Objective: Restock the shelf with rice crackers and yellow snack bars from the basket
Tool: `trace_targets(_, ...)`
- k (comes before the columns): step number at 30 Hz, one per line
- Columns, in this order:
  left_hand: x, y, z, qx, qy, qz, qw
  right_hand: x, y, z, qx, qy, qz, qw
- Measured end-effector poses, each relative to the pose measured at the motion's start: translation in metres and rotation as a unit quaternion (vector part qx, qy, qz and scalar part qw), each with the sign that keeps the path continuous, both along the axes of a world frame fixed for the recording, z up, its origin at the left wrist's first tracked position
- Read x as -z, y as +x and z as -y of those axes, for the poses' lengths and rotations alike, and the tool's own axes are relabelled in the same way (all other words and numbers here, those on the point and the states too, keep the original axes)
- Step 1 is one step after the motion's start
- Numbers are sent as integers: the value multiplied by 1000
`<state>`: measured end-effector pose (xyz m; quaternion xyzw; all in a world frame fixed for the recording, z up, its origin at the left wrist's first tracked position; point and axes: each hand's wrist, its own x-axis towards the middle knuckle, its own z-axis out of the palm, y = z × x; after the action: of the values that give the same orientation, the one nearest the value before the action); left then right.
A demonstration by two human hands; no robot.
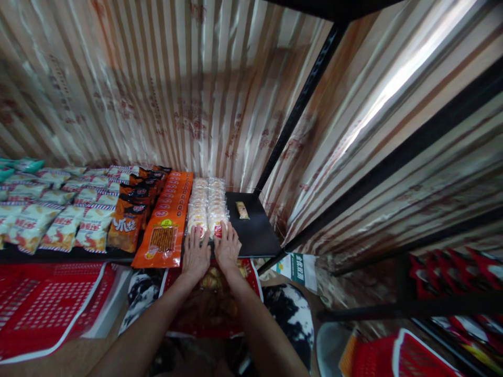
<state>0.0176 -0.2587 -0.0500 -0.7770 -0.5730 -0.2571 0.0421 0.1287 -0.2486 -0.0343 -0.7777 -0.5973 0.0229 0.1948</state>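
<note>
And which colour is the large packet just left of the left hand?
The packet is mostly orange; head view shows it.

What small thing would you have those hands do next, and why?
I'd probably lift the right hand off the wrapped snacks and reach down into the red basket. Both hands lie at the front of two rows that already look fairly straight, one small packet lies alone to their right on the black shelf, and the basket between the knees holds more packets.
</note>
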Motion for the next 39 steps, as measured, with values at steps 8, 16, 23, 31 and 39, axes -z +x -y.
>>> trace_targets(8, -4, 0, 2, -2, 0, -5, 1000, 0, 0, 0, 1, -3, 1, 1000)
trace_targets(16, 1, -1, -1, 7, -5, -6, 1000, -2, 1, -1, -5, -8, 4, 1000)
trace_targets(23, 2, -1, 0, 9, -4, 0, 1000, -3, 1, -1, -6, -15, 6, 1000)
trace_targets(31, 3, -2, 0, 14, 3, -3, 1000, -2, 1, -4, -4, -14, 6, 1000)
trace_targets(39, 4, -2, 0, 10, -4, -7, 1000, 1, 3, -3, -8, -19, 16, 1000)
